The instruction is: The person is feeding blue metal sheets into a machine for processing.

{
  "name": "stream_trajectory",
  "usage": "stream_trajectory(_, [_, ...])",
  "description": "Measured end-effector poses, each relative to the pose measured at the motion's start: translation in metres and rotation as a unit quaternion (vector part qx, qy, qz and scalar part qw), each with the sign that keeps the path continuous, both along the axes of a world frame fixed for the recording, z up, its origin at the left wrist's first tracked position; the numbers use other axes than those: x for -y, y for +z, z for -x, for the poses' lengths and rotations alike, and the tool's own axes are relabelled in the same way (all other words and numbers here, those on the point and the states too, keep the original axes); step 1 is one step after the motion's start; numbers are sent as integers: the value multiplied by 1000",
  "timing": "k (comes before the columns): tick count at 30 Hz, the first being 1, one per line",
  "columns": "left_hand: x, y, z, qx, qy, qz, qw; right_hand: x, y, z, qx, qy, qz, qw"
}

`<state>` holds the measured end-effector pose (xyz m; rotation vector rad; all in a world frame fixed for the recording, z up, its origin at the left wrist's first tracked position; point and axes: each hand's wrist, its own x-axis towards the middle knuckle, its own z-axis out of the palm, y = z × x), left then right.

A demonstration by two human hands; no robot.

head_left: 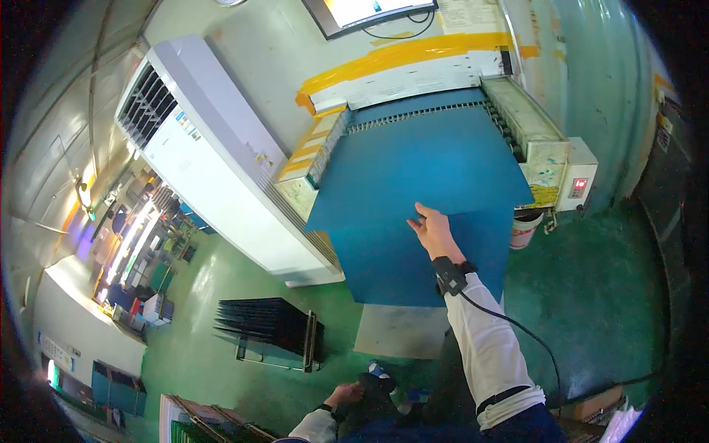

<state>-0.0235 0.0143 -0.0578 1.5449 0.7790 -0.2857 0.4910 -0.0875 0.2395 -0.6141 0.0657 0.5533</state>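
Closest, at 6 o'clock from the middle of the view, the left hand [345,395] is low down with its fingers curled in; I cannot tell if it has anything in it. The right hand [434,229] is at 3 o'clock, near the middle, with its fingers at the front edge of a big blue sheet [413,162]. I cannot tell if they pinch the sheet or just touch it. The sheet lies flat at 1 o'clock, on a machine [535,118] with little rollers, and its front edge sticks out. More blue [417,269] shows below that edge. A pale board [399,332] is on the green floor [591,295] at 5 to 6 o'clock. At 7 o'clock, a rack [310,343] holds dark sheets [262,319]. A small bucket [524,232] sits at 3 o'clock. A tall white cooler [214,177] leans across 10 o'clock. Farther off, a screen [369,13] hangs at 12 o'clock.
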Motion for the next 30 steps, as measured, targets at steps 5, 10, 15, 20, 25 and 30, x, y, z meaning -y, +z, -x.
stream_trajectory(5, [14,36,-14,-19,-7,28,999,-5,-17,-23,-5,-13,15,1000])
stream_trajectory(10, [15,51,-16,25,-154,-112,981,-3,7,-15,8,7,17,1000])
stream_trajectory(15, [-9,-1,-7,-127,178,233,948,-7,3,-13,49,102,41,993])
stream_trajectory(20, [-1,22,-28,-210,148,163,953,-6,-1,-22,39,99,13,994])
stream_trajectory(25, [-5,-6,1,-31,212,258,942,-13,0,-27,46,50,22,997])
stream_trajectory(30, [2,-6,2,-7,126,102,987,-13,0,-33,52,30,15,998])
